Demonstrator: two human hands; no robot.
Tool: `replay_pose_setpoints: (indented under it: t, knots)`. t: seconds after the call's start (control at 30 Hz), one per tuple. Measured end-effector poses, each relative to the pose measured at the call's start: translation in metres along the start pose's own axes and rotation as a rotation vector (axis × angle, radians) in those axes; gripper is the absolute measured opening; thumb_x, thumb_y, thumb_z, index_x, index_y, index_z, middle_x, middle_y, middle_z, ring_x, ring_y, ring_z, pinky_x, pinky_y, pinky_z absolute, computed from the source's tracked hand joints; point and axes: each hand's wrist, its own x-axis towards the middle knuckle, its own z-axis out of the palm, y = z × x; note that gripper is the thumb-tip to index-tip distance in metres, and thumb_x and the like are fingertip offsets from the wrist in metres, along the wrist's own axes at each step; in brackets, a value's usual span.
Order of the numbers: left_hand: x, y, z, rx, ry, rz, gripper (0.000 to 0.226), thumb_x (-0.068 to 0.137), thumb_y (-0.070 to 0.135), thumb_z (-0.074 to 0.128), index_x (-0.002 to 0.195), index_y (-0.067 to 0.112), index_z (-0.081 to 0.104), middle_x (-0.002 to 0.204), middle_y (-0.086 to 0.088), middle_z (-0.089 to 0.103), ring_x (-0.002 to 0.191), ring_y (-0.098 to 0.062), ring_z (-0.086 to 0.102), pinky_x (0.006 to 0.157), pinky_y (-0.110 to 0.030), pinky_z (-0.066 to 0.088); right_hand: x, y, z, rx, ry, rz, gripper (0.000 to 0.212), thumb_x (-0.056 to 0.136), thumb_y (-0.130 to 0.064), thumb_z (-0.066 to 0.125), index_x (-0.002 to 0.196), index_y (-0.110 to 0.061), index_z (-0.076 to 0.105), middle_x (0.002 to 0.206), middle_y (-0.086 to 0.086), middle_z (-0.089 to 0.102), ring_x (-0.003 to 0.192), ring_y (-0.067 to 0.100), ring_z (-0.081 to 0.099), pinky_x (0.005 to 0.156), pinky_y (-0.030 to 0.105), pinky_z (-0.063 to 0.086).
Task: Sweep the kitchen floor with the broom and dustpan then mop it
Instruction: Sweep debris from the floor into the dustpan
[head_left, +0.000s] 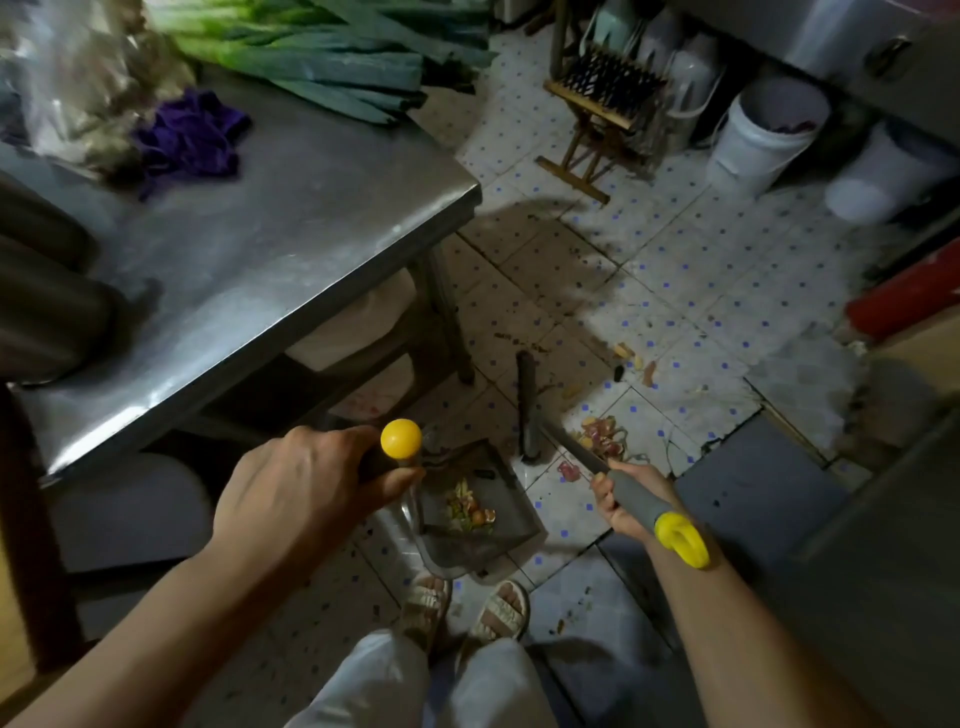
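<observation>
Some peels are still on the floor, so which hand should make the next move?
The right hand. It grips the broom, whose head stands beside the loose peels. The left hand holds the dustpan handle, steadying the pan nearby.

dustpan (467, 514) left of broom (527, 410), scraps (470, 514) inside

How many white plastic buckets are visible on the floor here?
2. One bucket stands upright at upper right by the steel cabinet; a second bucket sits just right of it, partly tucked beneath. Others may be hidden in the blurred clutter behind.
</observation>
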Motion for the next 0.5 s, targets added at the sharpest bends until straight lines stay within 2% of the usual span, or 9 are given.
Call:
replay_pose_setpoints:
  t: [0.17,0.27,0.4,0.5]
  knots:
    - [-0.003,-0.005,0.004,-0.005,0.025,-0.037,0.082,0.06,0.08,0.006,0.096,0.033,0.063,0.069,0.004,0.063,0.063,-0.017,0.062,0.053,-0.029,0.046,0.012,0.001,0.014,0.04,-0.027,0.02,0.034,0.102,-0.024,0.03,0.082,-0.001,0.046,0.043,0.005,0.052,0.028,0.007,0.05,0.029,0.009,0.035]
    - [-0.002,-0.008,0.007,0.009,0.022,-0.046,0.083,0.059,0.08,0.005,0.094,0.032,0.063,0.068,0.005,0.062,0.062,-0.017,0.06,0.049,-0.026,0.04,0.02,0.003,0.022,0.062,-0.048,0.032,0.034,0.102,-0.024,0.031,0.082,0.0,0.045,0.043,0.005,0.052,0.028,0.007,0.05,0.029,0.009,0.035]
    - [0.0,-0.011,0.01,0.021,0.012,-0.056,0.085,0.058,0.08,0.003,0.098,0.032,0.062,0.074,0.003,0.065,0.068,-0.018,0.062,0.054,-0.029,0.044,0.032,0.006,0.024,0.053,-0.032,0.035,0.035,0.102,-0.024,0.03,0.084,0.002,0.046,0.042,0.005,0.051,0.028,0.006,0.049,0.029,0.009,0.035]
    - [0.001,-0.011,0.012,0.017,0.011,-0.057,0.085,0.058,0.079,0.003,0.096,0.031,0.062,0.071,0.004,0.063,0.064,-0.017,0.059,0.051,-0.027,0.039,0.035,0.004,0.021,0.049,0.002,0.005,0.032,0.102,-0.023,0.03,0.084,-0.001,0.045,0.053,0.006,0.051,0.027,0.006,0.049,0.028,0.009,0.034]
